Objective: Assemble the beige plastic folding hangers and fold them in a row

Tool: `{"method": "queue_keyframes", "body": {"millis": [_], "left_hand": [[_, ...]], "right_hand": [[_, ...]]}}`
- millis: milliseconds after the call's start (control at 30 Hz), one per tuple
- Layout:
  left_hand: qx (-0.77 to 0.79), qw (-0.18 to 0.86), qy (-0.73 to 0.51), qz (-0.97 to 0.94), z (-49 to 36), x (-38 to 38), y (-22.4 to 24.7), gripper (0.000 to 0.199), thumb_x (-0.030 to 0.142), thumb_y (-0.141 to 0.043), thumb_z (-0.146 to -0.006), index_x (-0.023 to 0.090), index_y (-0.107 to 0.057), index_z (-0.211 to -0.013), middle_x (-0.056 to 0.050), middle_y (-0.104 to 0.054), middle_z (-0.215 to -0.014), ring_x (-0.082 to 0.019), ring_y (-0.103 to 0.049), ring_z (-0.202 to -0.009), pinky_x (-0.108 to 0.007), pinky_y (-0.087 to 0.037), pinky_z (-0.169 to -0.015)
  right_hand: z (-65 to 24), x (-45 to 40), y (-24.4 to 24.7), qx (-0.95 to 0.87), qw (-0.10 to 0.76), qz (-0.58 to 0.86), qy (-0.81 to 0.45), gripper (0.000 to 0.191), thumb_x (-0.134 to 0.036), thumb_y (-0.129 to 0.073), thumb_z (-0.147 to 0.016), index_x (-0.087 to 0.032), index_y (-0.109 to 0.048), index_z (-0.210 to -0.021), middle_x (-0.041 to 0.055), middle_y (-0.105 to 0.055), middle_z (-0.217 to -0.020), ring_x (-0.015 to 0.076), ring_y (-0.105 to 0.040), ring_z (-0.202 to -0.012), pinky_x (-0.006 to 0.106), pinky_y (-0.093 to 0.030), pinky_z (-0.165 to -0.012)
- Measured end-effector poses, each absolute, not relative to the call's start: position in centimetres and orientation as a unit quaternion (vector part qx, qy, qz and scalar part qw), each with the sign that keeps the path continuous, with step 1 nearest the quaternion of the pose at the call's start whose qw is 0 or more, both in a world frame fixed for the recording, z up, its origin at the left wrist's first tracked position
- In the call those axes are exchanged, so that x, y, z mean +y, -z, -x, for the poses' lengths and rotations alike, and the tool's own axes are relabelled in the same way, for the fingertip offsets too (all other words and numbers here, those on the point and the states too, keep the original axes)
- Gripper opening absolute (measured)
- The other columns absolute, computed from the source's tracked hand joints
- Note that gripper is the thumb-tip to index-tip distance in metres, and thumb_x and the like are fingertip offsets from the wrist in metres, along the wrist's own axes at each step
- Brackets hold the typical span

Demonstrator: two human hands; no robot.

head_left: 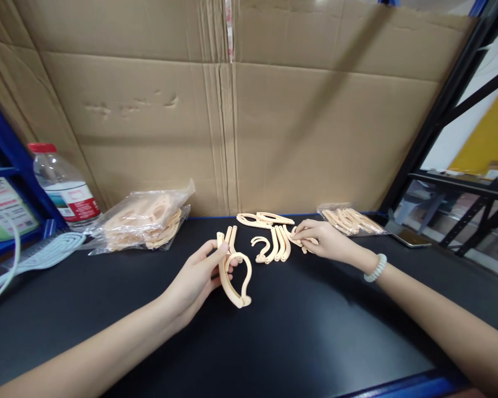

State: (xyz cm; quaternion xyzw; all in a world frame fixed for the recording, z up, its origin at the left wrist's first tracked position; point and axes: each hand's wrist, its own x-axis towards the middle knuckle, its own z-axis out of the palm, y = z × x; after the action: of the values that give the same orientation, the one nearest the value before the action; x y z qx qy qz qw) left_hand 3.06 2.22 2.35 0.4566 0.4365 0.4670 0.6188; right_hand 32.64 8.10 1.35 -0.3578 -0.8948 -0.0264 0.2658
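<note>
My left hand [203, 273] is closed on a beige plastic folding hanger part [231, 287], a curved arm with a hook [248, 271] joined at its lower end. Over to the right, my right hand [323, 239] has its fingers bent down on small beige hanger pieces [311, 243], one of them pinched at the fingertips and partly hidden. Between the hands lie a loose hook [261, 247] and several curved hanger arms [279, 244] side by side. More straight-looking arms [231, 237] lie just behind my left hand. Farther back rest flat looped hanger pieces [265, 219].
Clear bags of beige hanger parts stand at back left [141, 221] and back right [351, 219]. A red-capped bottle [68, 188] and a pale blue hairbrush [58, 251] are at the left. A phone [409, 235] lies at right. Cardboard [149, 121] walls the back of the black table [299, 342].
</note>
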Motion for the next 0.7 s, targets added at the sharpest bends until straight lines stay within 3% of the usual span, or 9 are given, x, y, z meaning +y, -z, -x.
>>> {"method": "queue_keyframes", "body": {"millis": [233, 333, 500, 600, 700], "left_hand": [[0.421, 0.627, -0.482, -0.444, -3.1, 2.1, -1.9, 0.019, 0.032, -0.058, -0.089, 0.019, -0.052, -0.079, 0.002, -0.062, -0.07, -0.01, -0.06, -0.074, -0.023, -0.047, -0.073], [0.418, 0.623, -0.487, -0.448, -3.1, 2.0, -1.9, 0.017, 0.032, -0.06, -0.089, 0.019, -0.052, -0.081, 0.003, -0.061, -0.071, -0.012, -0.062, -0.08, -0.026, -0.049, -0.076], [0.412, 0.62, -0.485, -0.459, -3.1, 1.7, -2.2, 0.021, 0.036, -0.065, -0.085, 0.02, -0.052, -0.086, -0.001, -0.066, -0.081, -0.018, -0.063, -0.097, -0.035, -0.05, -0.085], [0.405, 0.618, -0.472, -0.481, -3.3, 1.4, -2.2, 0.024, 0.038, -0.066, -0.083, 0.02, -0.052, -0.089, -0.002, -0.069, -0.083, -0.018, -0.065, -0.09, -0.037, -0.052, -0.083], [0.392, 0.62, -0.461, -0.5, -3.5, 1.0, -2.2, 0.024, 0.038, -0.066, -0.083, 0.02, -0.052, -0.091, -0.001, -0.069, -0.083, -0.016, -0.065, -0.083, -0.036, -0.054, -0.08]], "right_hand": [[-33.3, 8.5, -1.0, -0.9, 0.212, 0.381, 0.002, 0.03, 0.0, -0.046, -0.076, -0.014, -0.072, -0.082, 0.0073, -0.066, -0.093, 0.0131, -0.061, -0.074, 0.026, -0.05, -0.068], [-33.6, 8.8, -0.9, -0.893, 0.227, 0.385, 0.043, 0.026, -0.004, -0.047, -0.081, -0.013, -0.07, -0.086, 0.01, -0.065, -0.098, 0.0173, -0.062, -0.084, 0.032, -0.051, -0.077], [-30.1, 5.7, -1.9, -0.893, 0.315, 0.298, 0.119, 0.036, -0.01, -0.047, -0.087, -0.017, -0.056, -0.12, 0.0125, -0.061, -0.114, 0.0227, -0.056, -0.107, 0.043, -0.049, -0.09], [-27.0, 2.8, -2.3, -0.94, 0.237, 0.185, 0.157, 0.037, -0.021, -0.052, -0.09, -0.017, -0.052, -0.126, 0.012, -0.057, -0.127, 0.0259, -0.043, -0.126, 0.047, -0.039, -0.102], [-25.5, 1.2, -2.2, -0.95, 0.201, 0.144, 0.192, 0.029, -0.026, -0.051, -0.093, -0.015, -0.057, -0.119, 0.0102, -0.062, -0.12, 0.0237, -0.042, -0.126, 0.043, -0.036, -0.102]]}}
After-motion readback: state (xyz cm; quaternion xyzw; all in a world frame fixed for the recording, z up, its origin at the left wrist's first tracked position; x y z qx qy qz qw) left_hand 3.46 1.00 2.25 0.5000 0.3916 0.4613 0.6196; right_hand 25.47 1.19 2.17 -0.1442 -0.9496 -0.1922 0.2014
